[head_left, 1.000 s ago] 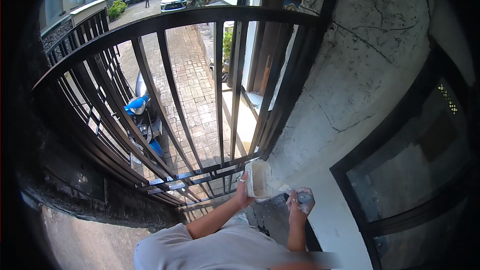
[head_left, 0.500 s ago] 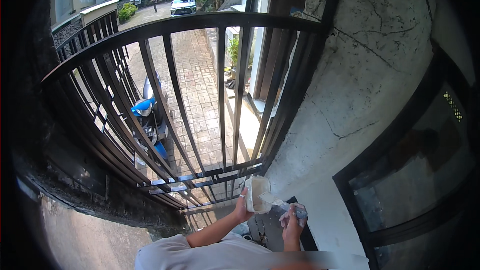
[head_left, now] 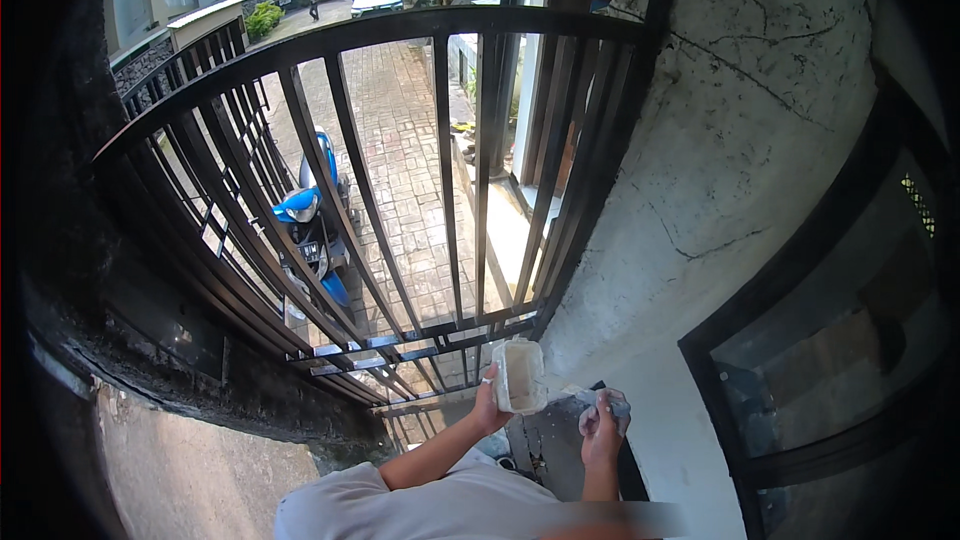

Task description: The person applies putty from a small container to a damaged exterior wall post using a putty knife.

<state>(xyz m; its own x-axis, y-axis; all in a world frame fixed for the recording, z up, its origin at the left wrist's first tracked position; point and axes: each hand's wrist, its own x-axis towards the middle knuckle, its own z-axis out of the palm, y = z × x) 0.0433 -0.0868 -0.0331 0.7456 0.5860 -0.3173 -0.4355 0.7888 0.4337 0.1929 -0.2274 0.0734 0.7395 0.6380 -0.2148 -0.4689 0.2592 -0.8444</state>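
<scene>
While the left hand [head_left: 487,408] gripped the pale four-sided tub [head_left: 504,385] by its left side, the right hand [head_left: 602,428] was closed round a scraper [head_left: 577,396], off to the tub's right and a little nearer the body. Underside of the left grip: hidden.

Main relation noted: scraper crosswise to tub. The tub's longer axis ran away from the person, tipped slightly, its mouth turned up to view. The scraper's length lay roughly square to that, blade end toward the tub's right rim, handle end away from it. Blade tip thin and pale, just beside the rim; contact or a small gap, could not tell. Left hand was the nearer to the tub, being on it; right hand stood apart, with only the blade between.

Residue: whitish smears on the tub walls, greyish ones on the right fingers. How much lay inside the tub, unclear.

Surroundings: black barred gate [head_left: 440,170] beyond the tub; cracked, pale wall [head_left: 720,170] to its right; blue motorcycle [head_left: 298,205] far beyond it, leftward, past the bars.
</scene>
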